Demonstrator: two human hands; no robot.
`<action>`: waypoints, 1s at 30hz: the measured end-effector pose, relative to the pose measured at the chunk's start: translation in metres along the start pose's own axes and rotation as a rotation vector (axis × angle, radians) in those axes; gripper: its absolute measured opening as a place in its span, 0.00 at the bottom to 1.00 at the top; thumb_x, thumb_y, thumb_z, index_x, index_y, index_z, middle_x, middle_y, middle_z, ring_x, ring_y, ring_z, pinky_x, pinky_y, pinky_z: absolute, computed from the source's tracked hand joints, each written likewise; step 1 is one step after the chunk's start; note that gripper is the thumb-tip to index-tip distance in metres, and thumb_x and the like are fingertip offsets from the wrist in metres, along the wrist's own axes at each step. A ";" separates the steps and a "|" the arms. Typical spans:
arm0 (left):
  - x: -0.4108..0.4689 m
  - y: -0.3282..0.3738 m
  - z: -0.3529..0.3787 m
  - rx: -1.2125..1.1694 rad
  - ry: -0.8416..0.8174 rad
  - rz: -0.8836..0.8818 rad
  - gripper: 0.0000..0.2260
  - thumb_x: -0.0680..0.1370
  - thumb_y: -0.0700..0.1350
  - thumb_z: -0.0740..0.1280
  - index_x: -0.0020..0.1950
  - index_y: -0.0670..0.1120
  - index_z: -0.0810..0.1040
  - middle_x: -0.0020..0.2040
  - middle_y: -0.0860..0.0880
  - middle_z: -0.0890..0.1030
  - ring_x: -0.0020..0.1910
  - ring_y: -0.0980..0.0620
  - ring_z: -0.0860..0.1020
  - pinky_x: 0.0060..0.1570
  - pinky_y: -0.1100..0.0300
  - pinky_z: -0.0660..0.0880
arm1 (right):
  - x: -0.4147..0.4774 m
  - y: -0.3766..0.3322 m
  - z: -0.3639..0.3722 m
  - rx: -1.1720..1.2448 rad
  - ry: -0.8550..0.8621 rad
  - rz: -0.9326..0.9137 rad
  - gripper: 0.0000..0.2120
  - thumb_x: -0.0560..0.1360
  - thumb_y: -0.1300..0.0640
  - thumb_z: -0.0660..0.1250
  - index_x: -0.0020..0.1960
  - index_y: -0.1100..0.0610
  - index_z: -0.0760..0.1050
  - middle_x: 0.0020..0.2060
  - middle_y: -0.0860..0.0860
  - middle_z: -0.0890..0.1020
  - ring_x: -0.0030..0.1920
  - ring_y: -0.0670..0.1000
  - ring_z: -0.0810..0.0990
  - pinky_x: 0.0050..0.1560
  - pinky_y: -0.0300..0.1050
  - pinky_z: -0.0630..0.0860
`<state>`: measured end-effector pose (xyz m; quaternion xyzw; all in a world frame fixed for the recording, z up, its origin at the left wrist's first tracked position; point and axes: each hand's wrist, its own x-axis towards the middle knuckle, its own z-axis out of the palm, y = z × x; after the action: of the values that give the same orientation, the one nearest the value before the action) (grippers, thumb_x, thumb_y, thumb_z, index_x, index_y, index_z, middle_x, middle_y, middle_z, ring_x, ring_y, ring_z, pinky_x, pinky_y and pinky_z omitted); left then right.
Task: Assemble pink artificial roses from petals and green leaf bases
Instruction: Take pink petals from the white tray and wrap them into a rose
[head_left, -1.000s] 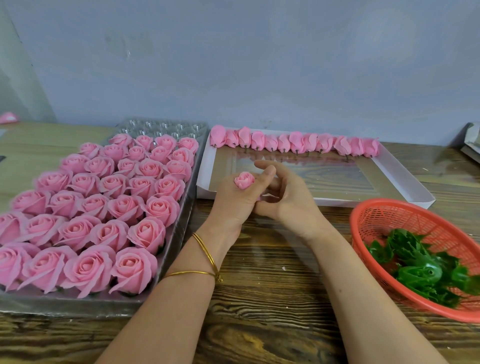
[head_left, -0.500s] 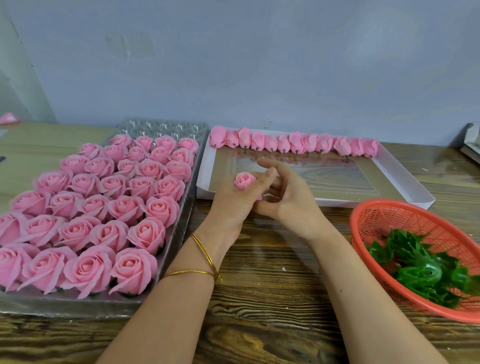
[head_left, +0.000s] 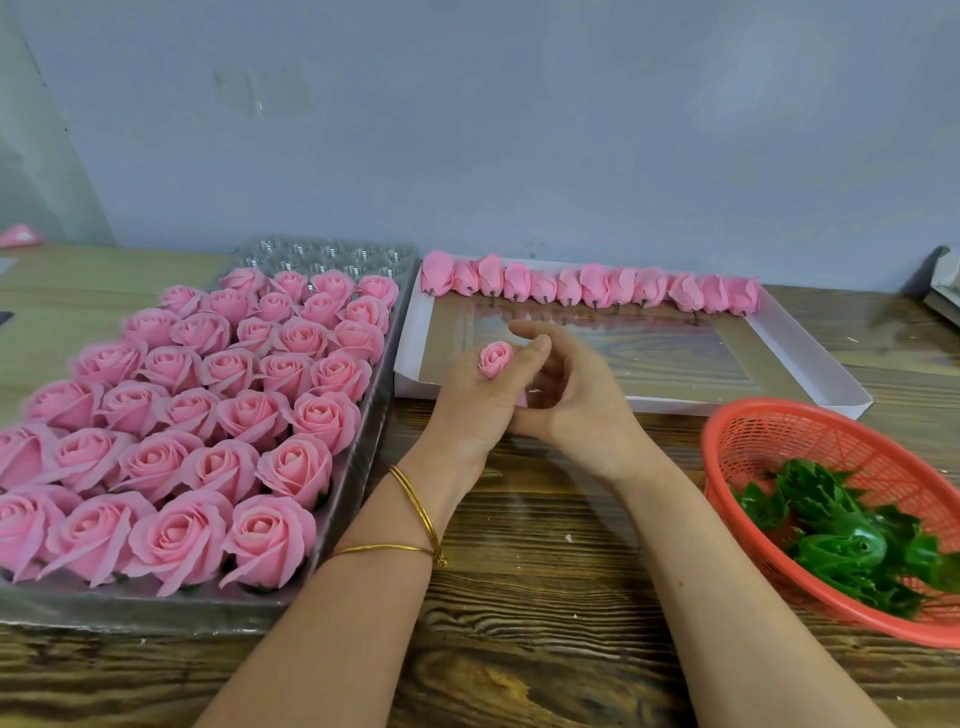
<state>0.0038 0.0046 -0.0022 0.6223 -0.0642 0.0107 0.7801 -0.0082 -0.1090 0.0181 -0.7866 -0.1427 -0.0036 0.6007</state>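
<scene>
Left hand (head_left: 478, 402) pinches rosebud (head_left: 496, 359) upright, probably for shaping; right hand (head_left: 569, 397) curled alongside, hold unclear. Leaf bases (head_left: 841, 543) ready, table's right edge.

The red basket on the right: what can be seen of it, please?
The red basket is a round, shallow bowl of orange-red plastic mesh with a solid rim. It stands upright on the wooden table, at the right, partly cut off by the picture's edge. Inside lie heaped green leaf bases.
</scene>
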 end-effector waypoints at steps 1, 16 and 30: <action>0.000 0.000 0.000 0.011 -0.002 0.011 0.08 0.72 0.53 0.70 0.40 0.50 0.85 0.42 0.42 0.84 0.48 0.43 0.82 0.51 0.48 0.79 | 0.000 0.000 0.000 -0.005 0.002 -0.002 0.35 0.66 0.71 0.76 0.69 0.55 0.68 0.53 0.52 0.82 0.53 0.50 0.83 0.57 0.47 0.80; -0.005 0.007 0.003 0.158 0.085 0.159 0.14 0.79 0.46 0.67 0.48 0.33 0.80 0.45 0.34 0.82 0.46 0.40 0.81 0.48 0.47 0.78 | 0.000 -0.003 -0.002 0.152 0.102 0.010 0.28 0.61 0.61 0.65 0.63 0.58 0.75 0.48 0.52 0.80 0.43 0.46 0.77 0.44 0.39 0.78; -0.004 -0.002 0.003 0.389 0.065 0.292 0.04 0.76 0.42 0.71 0.43 0.41 0.80 0.36 0.46 0.81 0.39 0.51 0.79 0.40 0.55 0.76 | 0.003 -0.001 0.002 0.044 0.160 0.051 0.25 0.67 0.46 0.69 0.61 0.54 0.78 0.55 0.49 0.78 0.60 0.50 0.78 0.65 0.53 0.74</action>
<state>0.0002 0.0016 -0.0042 0.7442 -0.1253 0.1556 0.6374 -0.0060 -0.1058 0.0192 -0.7738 -0.0743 -0.0479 0.6273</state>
